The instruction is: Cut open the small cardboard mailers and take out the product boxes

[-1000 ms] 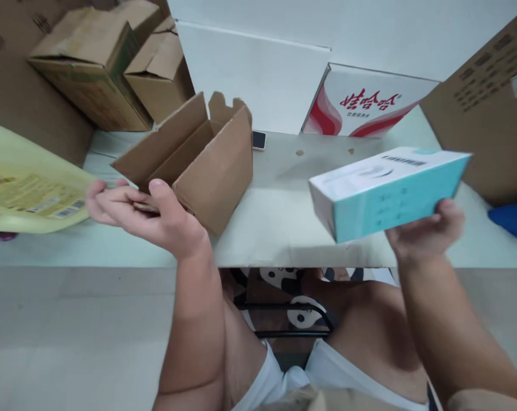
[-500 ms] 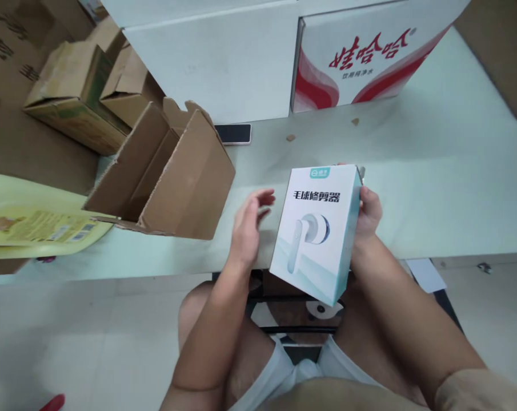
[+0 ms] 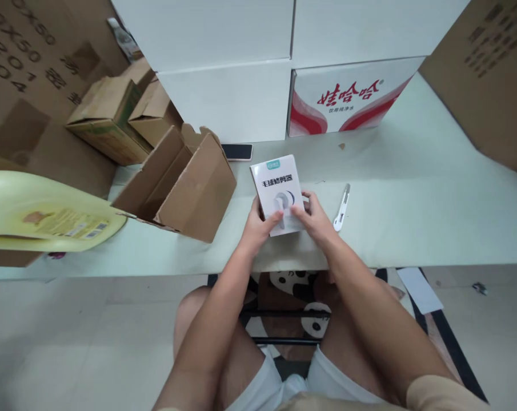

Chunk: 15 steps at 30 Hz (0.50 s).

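A white retail box (image 3: pixel 275 197) with a picture of a fabric shaver is held between both hands over the table. My left hand (image 3: pixel 258 225) grips its left edge, thumb on the front face. On the other side my right hand (image 3: pixel 316 220) clasps the right edge, its thumb also pressed on the front. To the right of that hand lies a white utility knife (image 3: pixel 342 208) on the tabletop. An opened brown cardboard box (image 3: pixel 193 191) stands left of my hands, its flaps up.
A dark-screened phone (image 3: pixel 237 152) lies behind the opened box. White cartons (image 3: pixel 224 103) and a red-and-white carton (image 3: pixel 348 103) line the back. A large yellow bottle (image 3: pixel 48 211) and smaller brown boxes (image 3: pixel 104 114) are at left. The table's front edge (image 3: pixel 155 273) runs before my knees.
The retail box has moved left and away from me, over the table. My left hand, apart from it before, now grips it too. The utility knife has come into sight.
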Tool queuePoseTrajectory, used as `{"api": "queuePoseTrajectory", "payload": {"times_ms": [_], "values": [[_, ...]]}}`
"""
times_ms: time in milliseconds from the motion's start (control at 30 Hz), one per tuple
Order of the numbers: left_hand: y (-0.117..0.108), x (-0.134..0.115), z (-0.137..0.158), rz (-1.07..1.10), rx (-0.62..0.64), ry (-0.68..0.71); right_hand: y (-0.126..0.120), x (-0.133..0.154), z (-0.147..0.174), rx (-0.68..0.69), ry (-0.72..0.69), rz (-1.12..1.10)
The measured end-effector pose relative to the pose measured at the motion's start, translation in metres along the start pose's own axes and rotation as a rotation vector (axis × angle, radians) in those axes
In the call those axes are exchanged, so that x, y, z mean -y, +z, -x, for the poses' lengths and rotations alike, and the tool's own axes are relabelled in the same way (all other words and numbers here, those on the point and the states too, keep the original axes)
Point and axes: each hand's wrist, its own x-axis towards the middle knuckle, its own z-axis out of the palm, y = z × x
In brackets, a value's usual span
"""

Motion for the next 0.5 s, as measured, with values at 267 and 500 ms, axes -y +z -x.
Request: {"api": "queuePoseTrajectory", "payload": {"times_ms": [267, 500], "values": [[0.004, -0.064, -0.096, -0.106, 0.171, 0.239, -0.011, 0.055, -0.072, -0.003, -0.287, -0.085], [0.026, -0.184, -0.154, -0.120, 0.213, 0.214, -0.019, 0.164, -0.129, 0.089, -0.429, -0.249]]}}
